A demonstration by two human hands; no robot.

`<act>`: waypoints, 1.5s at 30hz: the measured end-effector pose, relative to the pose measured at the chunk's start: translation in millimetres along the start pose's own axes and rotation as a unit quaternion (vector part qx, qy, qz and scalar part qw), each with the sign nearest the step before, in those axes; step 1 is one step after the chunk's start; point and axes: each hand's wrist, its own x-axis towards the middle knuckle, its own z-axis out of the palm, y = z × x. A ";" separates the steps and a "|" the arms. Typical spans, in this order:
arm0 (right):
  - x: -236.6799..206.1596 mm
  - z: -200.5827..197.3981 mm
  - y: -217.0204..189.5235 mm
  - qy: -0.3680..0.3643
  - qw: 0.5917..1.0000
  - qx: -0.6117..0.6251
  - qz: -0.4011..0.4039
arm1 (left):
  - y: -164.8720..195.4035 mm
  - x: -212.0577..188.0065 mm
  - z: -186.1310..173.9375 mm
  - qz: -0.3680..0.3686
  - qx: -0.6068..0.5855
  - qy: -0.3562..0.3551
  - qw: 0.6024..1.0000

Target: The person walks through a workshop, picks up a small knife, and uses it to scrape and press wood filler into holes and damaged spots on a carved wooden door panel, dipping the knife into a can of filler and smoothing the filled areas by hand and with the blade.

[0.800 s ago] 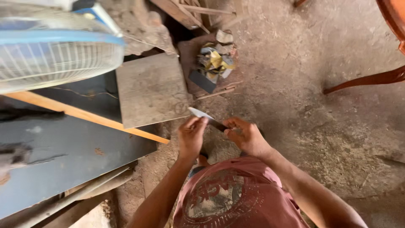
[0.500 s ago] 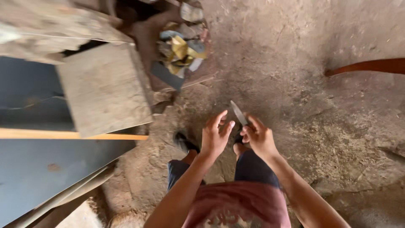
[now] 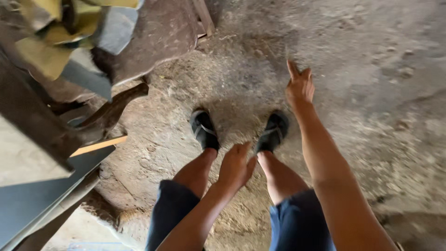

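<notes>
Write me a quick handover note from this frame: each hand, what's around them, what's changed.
Left hand: empty, open, hanging between the knees.
Right hand: empty, fingers spread, stretched forward over the dirt floor.
The knife held a moment ago is out of view.
Both black shoes planted on the floor.
Wood block with yellow and grey scraps sits to the left, untouched.
</notes>
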 end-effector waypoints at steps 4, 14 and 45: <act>26.0 37.7 35.2 -0.131 0.991 -0.011 0.018 | -11.8 32.4 5.8 0.080 -0.027 0.036 0.996; -12.3 18.6 73.0 0.064 0.989 0.009 -0.131 | 17.8 52.3 4.7 0.070 -0.071 0.017 0.995; -176.8 -172.6 38.1 -0.048 0.737 0.642 0.205 | 69.3 -4.1 -50.3 0.072 -0.140 0.155 0.975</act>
